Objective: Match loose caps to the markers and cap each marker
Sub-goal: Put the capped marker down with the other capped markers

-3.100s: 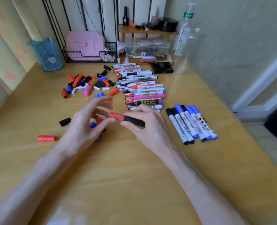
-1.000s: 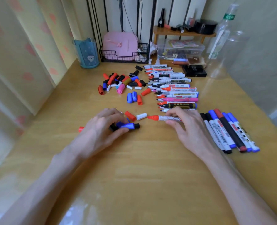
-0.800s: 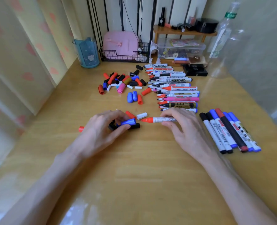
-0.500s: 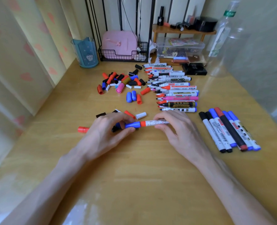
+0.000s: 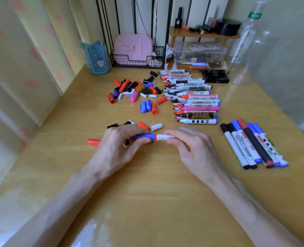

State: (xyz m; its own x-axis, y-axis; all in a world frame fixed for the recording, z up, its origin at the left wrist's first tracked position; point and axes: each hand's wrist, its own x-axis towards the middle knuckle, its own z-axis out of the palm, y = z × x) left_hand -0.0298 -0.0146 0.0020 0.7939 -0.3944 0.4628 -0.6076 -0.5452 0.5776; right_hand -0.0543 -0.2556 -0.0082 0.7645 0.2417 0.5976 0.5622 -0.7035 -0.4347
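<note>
Now, over the near table [image 5: 147, 202], the left hand [image 5: 117, 150] grips the blue cap [image 5: 145, 136], pushed home moments ago onto the red-collared marker [image 5: 162, 136] pinched by the right hand [image 5: 195, 150]: colours probably mismatched. Beyond, uncapped markers [image 5: 195, 98] wait.

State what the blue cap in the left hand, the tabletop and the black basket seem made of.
Blue cap: likely moulded plastic, smooth, even colour with a soft sheen.
Tabletop: wood or wood-look laminate; grain lines under a glossy coat that reflects light.
Black basket: thin metal wire, probably painted; open grid.
</note>
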